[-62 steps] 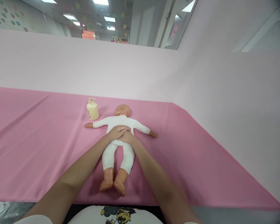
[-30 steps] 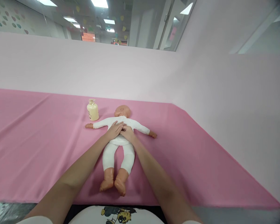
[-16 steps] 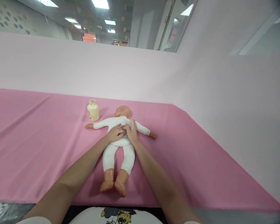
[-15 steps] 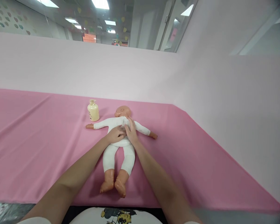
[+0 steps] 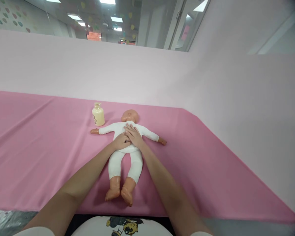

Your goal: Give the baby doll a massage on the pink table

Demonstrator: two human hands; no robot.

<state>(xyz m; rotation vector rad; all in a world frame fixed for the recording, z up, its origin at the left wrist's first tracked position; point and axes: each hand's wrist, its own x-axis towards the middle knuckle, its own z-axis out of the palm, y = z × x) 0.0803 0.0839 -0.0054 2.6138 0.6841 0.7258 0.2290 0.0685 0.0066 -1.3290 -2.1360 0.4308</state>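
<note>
A baby doll [image 5: 135, 164] with a white cloth body lies on its back, arms spread, its bare feet toward me and its head turned to the left. Across its belly rests my left hand [image 5: 122, 141], fingers laid on the cloth and partly covered by the other hand. My right hand [image 5: 135, 135] lies flat on the doll's chest, fingers stretched out and pointing up and left. Neither hand grips anything. By the doll's outstretched arm on the left stands a pale yellow pump bottle [image 5: 98, 115], apart from both hands.
A pink sheet [image 5: 51, 137] covers the padded surface under the doll, with folds on the left. White walls [image 5: 113, 72] rise behind it and along the right side. Above the back wall is a window [image 5: 152, 26] onto another room.
My right hand has slid to the left across the doll's chest, its fingers now slanting over the middle. My left hand stays on the belly. The doll and bottle keep their places.
</note>
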